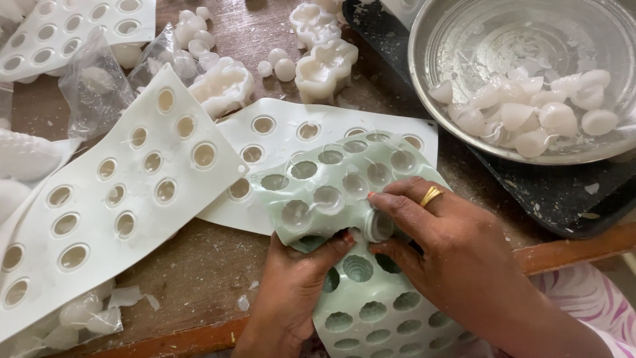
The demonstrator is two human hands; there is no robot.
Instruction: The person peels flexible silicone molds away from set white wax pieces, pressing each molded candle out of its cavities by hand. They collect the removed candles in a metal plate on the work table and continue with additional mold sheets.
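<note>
In the lower middle of the frame, the two hands work on a pale green mould sheet (331, 185) that is bent over on itself. The left hand (291, 292) holds the folded edge from below, its thumb pressed on the sheet, so its grip is closed on the mould. The right hand (450, 245), with a gold ring (430, 195), pinches one cup of the sheet between thumb and forefinger, and a small white round piece (381, 225) stands out of that cup.

The step in hand seems to be the pushing of the cast pieces out of the mould, one cup at a time. Several cups of the green sheet look already empty.

At the upper right of the frame a metal bowl (457, 40) on a black tray (563, 192) holds many white pieces (530, 113). At the left of the frame, white mould sheets (132, 192) lie on the wooden desk (199, 265).

The next move probably calls for a firm press from behind the cup, then taking the loose piece without crushing it.
</note>
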